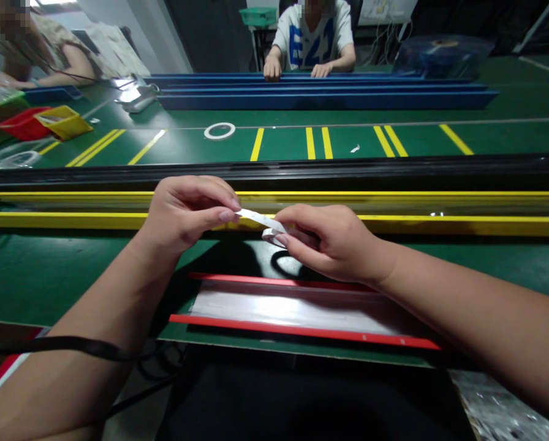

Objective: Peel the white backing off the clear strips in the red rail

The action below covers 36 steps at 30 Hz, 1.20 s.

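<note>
A strip of white tape [261, 219] stretches between my two hands above the bench. My left hand [187, 205] pinches its free end between thumb and fingertips. In my right hand [332, 239] is the roll of white tape [271, 236], gripped between thumb and fingers, which partly hide it. Below the hands lies a channel with red edges [302, 334] and a pale, shiny middle; my right forearm covers its right end. Just behind the hands runs a long channel with yellow edges [486, 223].
Long black profiles [274, 171] cross the bench. Beyond them are yellow tape marks [310, 143] and another white tape roll [219, 131]. Blue profiles [325, 100] lie in front of a seated person [315, 40]. Red [24, 125] and yellow bins [65, 122] stand left, near another person.
</note>
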{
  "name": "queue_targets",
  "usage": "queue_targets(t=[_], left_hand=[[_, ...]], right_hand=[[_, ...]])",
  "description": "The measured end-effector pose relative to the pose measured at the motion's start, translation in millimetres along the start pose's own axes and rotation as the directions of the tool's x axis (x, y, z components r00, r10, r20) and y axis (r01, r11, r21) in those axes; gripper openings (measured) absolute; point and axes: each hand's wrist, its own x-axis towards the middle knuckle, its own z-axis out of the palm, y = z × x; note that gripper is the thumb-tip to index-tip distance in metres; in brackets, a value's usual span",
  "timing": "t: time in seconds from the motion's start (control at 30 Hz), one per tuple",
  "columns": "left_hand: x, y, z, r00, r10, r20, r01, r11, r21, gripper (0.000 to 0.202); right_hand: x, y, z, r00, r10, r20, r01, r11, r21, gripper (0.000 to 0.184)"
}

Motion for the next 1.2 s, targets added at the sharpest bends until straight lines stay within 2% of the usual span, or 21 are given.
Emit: queue_targets(t=[0.07, 0.17, 0.27, 0.4, 0.5, 0.6, 0.67, 0.77, 0.83, 0.93, 0.97, 1.2], left_hand=[[1, -1, 0.4, 0.997, 0.082, 0.005, -0.082, 0.997, 0.005, 0.009], [3, -1, 1.3, 0.985, 0.171, 0.022, -0.172, 0.984, 0.044, 0.013], [3, 1, 2.3, 0.980, 0.199, 0.017, -0.199, 0.967, 0.160, 0.018], [2, 7, 4.3, 0.978, 0.206, 0.021, -0.202, 0.926, 0.318, 0.015], [1, 9, 7.8, 0.979, 0.204, -0.020, -0.182, 0.910, 0.371, 0.010], [-1, 11, 12.0, 0.983, 0.180, -0.033, -0.153, 0.904, 0.398, 0.007], [-3, 11, 13.2, 0.992, 0.120, -0.042, -0.096, 0.923, 0.371, 0.008], [-4, 10, 11.3, 0.999, 0.019, -0.049, 0.000, 0.929, 0.371, 0.023], [-3, 10, 8.7, 1.000, 0.031, 0.004, -0.030, 0.888, 0.458, 0.025], [1, 11, 5.6, 0.992, 0.064, 0.110, -0.113, 0.841, 0.529, 0.010], [3, 12, 4.9, 0.991, 0.050, 0.126, -0.111, 0.837, 0.536, 0.011], [2, 12, 1.2, 0.992, -0.106, 0.075, 0.040, 0.799, 0.599, 0.032]], right_hand=[[-1, 1, 0, 0.998, 0.056, -0.011, -0.056, 0.998, 0.023, 0.037], [-1, 2, -1, 1.000, 0.014, 0.003, -0.014, 0.996, 0.087, 0.047], [-1, 3, -1, 0.999, -0.028, 0.023, 0.026, 0.996, 0.089, 0.041], [1, 1, -1, 1.000, 0.026, -0.006, -0.026, 0.999, 0.045, 0.030], [3, -1, 0, 0.997, 0.063, -0.044, -0.061, 0.997, 0.043, 0.028], [4, -2, -1, 0.996, 0.079, -0.044, -0.076, 0.996, 0.051, 0.025], [5, -2, -2, 0.997, 0.077, -0.029, -0.075, 0.996, 0.054, 0.024], [5, -2, -3, 0.996, 0.082, -0.023, -0.081, 0.996, 0.045, 0.023], [5, -2, -3, 0.996, 0.086, -0.024, -0.085, 0.996, 0.037, 0.023], [4, -1, -3, 0.996, 0.085, -0.027, -0.084, 0.996, 0.030, 0.023], [4, -1, -2, 0.996, 0.084, -0.028, -0.084, 0.996, 0.027, 0.022], [3, 0, -1, 0.998, 0.065, -0.025, -0.065, 0.998, -0.007, 0.022]])
